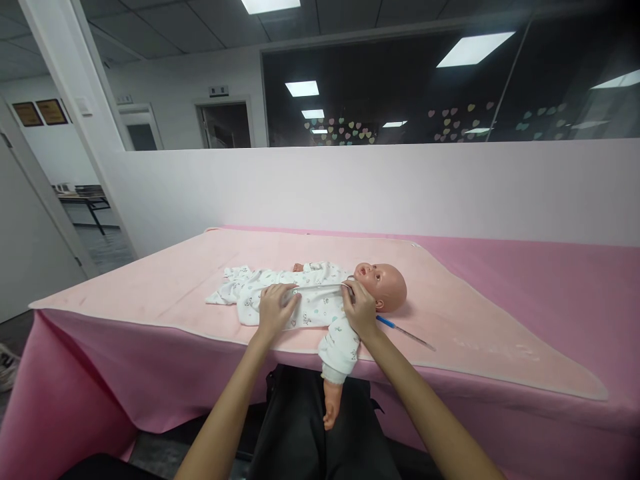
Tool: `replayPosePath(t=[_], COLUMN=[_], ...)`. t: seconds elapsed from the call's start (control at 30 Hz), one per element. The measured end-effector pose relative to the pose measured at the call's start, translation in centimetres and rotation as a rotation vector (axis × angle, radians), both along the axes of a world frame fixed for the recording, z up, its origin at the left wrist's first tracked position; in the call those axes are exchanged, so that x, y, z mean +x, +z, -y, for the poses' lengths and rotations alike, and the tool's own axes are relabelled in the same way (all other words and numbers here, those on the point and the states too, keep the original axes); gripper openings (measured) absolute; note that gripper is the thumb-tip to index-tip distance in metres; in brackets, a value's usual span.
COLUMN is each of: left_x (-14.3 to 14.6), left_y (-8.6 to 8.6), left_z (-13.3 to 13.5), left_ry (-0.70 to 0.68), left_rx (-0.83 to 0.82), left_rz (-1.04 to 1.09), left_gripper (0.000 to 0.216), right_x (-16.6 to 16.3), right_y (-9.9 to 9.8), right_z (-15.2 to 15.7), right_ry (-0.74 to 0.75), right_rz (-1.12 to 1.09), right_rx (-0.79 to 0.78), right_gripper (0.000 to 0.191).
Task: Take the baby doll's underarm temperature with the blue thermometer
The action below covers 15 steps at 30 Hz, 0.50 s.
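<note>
On the mat (pixel 470 320), spread over the cloth-covered counter (pixel 565 287), the dressed doll (pixel 313 312) lies on its back crosswise, its head (pixel 393 288) to the right and its near arm (pixel 333 400) hanging over the front edge toward the lap (pixel 300 427). The left hand (pixel 275 307) is at the middle of the garment and the right hand (pixel 359 308) near the neck, with a slim tool (pixel 405 332) on the mat just right of that hand, before the head. Behind the counter runs a wall (pixel 350 193), a window (pixel 400 93) above it, and a door (pixel 35 227) stands far left.
</note>
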<state>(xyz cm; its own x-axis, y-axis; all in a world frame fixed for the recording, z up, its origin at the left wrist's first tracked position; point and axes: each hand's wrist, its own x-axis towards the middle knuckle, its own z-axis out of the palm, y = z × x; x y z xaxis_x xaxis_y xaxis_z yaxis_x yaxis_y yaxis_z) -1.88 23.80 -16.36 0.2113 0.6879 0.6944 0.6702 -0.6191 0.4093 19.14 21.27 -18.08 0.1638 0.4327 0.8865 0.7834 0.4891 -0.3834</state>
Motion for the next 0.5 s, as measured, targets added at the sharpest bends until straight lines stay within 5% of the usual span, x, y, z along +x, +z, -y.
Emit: replayPosePath(t=[0.5], left_x=[-0.09], left_y=[-0.02], left_z=[0.05], left_ry=[-0.026], left_rx=[0.018], left_rz=[0.044], left_gripper=[0.023], right_x=[0.01], right_y=[-0.08], right_z=[-0.06], right_ry=[-0.015], right_rz=[0.007], right_rx=[-0.004], right_gripper=[0.021])
